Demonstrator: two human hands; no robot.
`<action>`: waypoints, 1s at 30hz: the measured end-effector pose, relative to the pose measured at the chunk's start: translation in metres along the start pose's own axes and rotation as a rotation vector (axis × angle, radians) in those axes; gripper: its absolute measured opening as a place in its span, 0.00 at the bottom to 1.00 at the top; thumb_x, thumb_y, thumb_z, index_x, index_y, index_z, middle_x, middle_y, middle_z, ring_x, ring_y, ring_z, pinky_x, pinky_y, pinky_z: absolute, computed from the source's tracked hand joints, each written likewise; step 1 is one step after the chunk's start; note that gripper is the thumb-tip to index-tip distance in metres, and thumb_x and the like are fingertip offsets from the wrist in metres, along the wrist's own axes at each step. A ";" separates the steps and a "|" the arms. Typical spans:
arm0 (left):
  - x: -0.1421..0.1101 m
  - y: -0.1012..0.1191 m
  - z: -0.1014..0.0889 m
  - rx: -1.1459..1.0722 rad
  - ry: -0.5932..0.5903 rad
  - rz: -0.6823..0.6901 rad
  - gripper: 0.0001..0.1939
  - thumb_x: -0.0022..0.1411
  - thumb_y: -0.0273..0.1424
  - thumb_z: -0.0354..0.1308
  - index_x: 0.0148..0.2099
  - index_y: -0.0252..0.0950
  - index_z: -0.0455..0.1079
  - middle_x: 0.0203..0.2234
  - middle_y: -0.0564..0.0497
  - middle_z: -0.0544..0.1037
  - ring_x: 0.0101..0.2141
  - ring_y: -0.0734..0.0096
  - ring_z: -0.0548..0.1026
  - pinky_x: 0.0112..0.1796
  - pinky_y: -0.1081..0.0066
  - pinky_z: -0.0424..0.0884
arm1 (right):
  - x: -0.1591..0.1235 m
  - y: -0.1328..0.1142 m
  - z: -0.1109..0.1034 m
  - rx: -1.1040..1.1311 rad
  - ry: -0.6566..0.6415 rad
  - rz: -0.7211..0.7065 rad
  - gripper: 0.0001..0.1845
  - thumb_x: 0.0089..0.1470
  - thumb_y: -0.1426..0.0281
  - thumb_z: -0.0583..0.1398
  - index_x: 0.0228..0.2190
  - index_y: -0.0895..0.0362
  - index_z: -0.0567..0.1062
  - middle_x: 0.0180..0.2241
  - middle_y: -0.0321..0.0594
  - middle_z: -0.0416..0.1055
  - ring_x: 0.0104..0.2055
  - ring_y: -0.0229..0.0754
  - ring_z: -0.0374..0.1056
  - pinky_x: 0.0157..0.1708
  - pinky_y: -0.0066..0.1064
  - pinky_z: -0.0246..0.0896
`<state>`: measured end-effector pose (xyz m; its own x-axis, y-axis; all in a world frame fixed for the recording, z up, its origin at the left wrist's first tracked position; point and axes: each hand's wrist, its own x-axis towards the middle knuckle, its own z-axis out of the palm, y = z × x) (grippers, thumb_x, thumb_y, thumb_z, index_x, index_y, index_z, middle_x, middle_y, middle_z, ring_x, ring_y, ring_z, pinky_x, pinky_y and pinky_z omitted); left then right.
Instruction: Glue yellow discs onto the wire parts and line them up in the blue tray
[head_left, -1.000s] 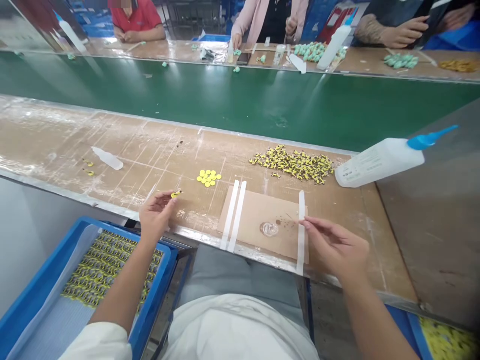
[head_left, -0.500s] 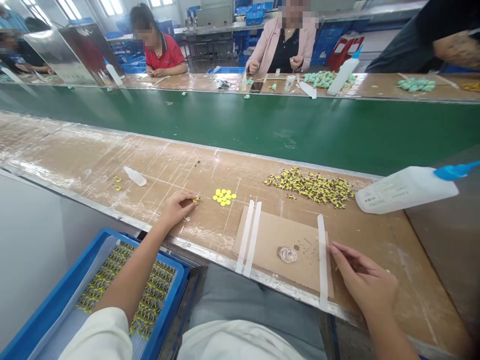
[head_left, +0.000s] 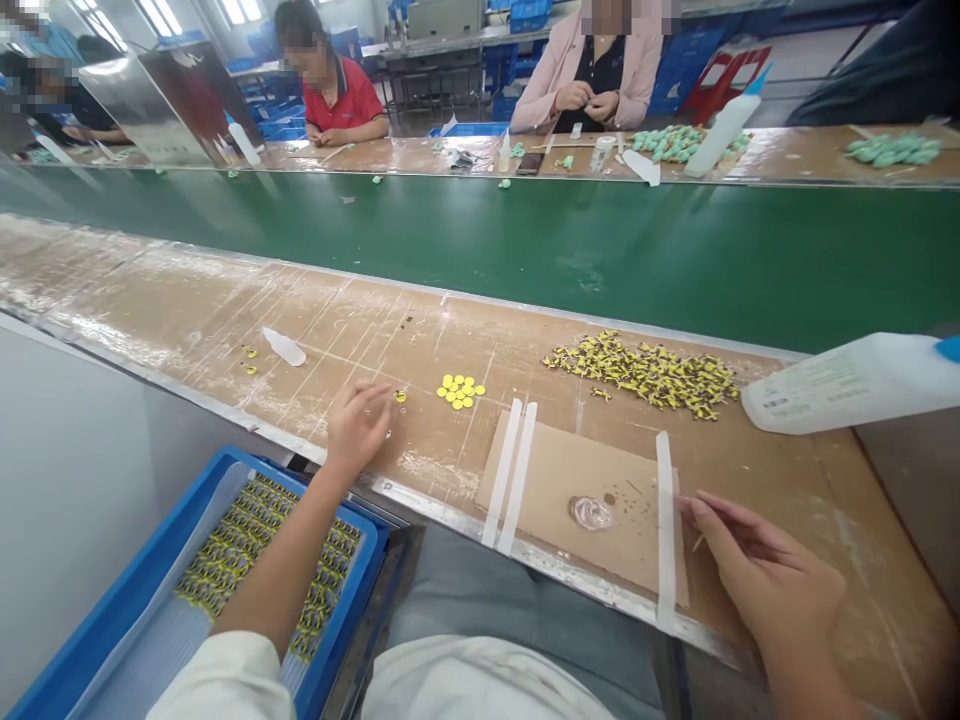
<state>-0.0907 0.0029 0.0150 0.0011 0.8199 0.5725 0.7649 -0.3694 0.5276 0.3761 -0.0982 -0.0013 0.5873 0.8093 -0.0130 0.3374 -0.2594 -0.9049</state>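
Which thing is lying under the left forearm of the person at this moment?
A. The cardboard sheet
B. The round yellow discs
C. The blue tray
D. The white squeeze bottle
C: the left forearm crosses above the blue tray, and its rows of yellow-and-black pieces show beside the arm.

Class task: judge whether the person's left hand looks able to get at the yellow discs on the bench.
Probably yes. The left hand sits close to the yellow discs, with only bare bench and one small yellow piece between them, so the way looks free.
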 end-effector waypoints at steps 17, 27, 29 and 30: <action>0.008 0.054 0.077 0.259 -0.346 0.107 0.11 0.71 0.36 0.53 0.43 0.39 0.76 0.40 0.42 0.76 0.43 0.54 0.75 0.47 0.59 0.71 | 0.100 -0.010 0.043 -0.346 -0.110 -0.588 0.24 0.56 0.49 0.59 0.36 0.56 0.82 0.40 0.47 0.79 0.38 0.50 0.74 0.41 0.41 0.70; 0.006 0.040 0.070 0.183 -0.329 0.140 0.15 0.73 0.35 0.48 0.45 0.38 0.76 0.36 0.41 0.79 0.41 0.53 0.76 0.47 0.56 0.71 | 0.116 -0.012 0.047 -0.514 -0.085 -0.478 0.23 0.58 0.53 0.62 0.46 0.57 0.81 0.43 0.49 0.75 0.43 0.53 0.72 0.41 0.42 0.68; 0.002 0.046 0.070 0.021 -0.266 -0.036 0.13 0.70 0.38 0.53 0.45 0.38 0.77 0.38 0.42 0.81 0.41 0.54 0.78 0.47 0.56 0.73 | 0.118 -0.015 0.052 -0.564 -0.079 -0.448 0.22 0.58 0.52 0.62 0.45 0.55 0.81 0.42 0.48 0.75 0.41 0.53 0.72 0.38 0.40 0.66; -0.001 0.051 0.069 -0.101 -0.226 -0.175 0.13 0.68 0.40 0.57 0.45 0.38 0.77 0.39 0.43 0.82 0.40 0.56 0.79 0.46 0.57 0.74 | 0.118 -0.016 0.054 -0.565 -0.075 -0.443 0.21 0.59 0.52 0.62 0.44 0.54 0.82 0.42 0.47 0.76 0.40 0.52 0.72 0.37 0.39 0.66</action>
<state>-0.0072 0.0132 -0.0017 0.0274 0.9473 0.3191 0.6983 -0.2466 0.6720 0.4004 0.0295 -0.0112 0.2623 0.9302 0.2567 0.8728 -0.1152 -0.4743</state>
